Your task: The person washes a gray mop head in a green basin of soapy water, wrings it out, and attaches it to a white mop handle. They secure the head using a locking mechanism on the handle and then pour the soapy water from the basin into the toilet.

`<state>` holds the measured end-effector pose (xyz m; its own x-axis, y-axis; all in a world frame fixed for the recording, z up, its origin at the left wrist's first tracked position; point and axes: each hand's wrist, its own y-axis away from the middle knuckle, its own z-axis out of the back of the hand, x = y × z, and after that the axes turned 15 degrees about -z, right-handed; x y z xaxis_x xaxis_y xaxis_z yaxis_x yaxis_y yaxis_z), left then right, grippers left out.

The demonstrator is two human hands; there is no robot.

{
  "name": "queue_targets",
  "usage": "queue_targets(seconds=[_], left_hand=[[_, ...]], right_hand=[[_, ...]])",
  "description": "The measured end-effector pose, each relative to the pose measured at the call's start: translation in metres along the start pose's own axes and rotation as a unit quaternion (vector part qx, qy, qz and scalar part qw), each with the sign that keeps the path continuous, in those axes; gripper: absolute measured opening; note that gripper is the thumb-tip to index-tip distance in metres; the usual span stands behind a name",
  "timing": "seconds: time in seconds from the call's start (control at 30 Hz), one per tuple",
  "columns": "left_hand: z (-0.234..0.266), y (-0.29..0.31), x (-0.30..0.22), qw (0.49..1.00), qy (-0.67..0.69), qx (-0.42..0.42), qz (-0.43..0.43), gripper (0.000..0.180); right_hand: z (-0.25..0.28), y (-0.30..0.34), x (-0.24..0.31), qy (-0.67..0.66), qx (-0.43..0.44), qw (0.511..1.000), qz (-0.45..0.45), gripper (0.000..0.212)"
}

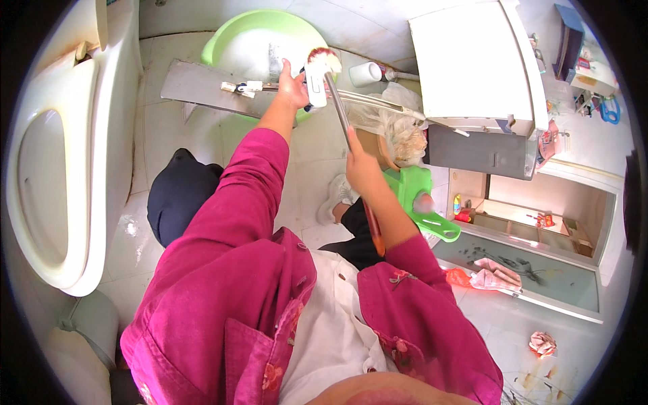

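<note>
My left hand is closed round a white plastic piece with dark edges, thumb up and most fingers hidden behind it. My right hand grips a long-handled tool, whose metal shaft runs up to a cream and dark-red head. The head touches or overlaps the white piece; I cannot tell which. Below the right hand its brown handle shows. Beyond both hands stands a light-green basin with whitish, foamy contents. A metal pole with a white and dark clamp-like end passes behind my left hand.
A grey board lies before the basin. The toilet is at left; a white cabinet stands at right. Near it are a clear plastic bag, a white cup and a green plastic stool-like object.
</note>
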<state>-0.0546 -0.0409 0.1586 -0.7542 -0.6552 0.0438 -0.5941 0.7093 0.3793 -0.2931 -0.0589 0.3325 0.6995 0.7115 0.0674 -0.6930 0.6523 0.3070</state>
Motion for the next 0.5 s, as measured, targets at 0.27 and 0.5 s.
queue_targets(seconds=[0.27,0.5], left_hand=[[0.014,-0.013,-0.01,0.999,-0.004,0.046,-0.028,0.111],[0.0,0.003,0.002,0.997,-0.064,0.048,-0.004,0.109]], right_hand=[[0.009,0.093,-0.03,0.027,0.011,0.999,0.02,0.068],[0.0,-0.004,-0.003,0.058,-0.039,0.997,0.028,0.064]])
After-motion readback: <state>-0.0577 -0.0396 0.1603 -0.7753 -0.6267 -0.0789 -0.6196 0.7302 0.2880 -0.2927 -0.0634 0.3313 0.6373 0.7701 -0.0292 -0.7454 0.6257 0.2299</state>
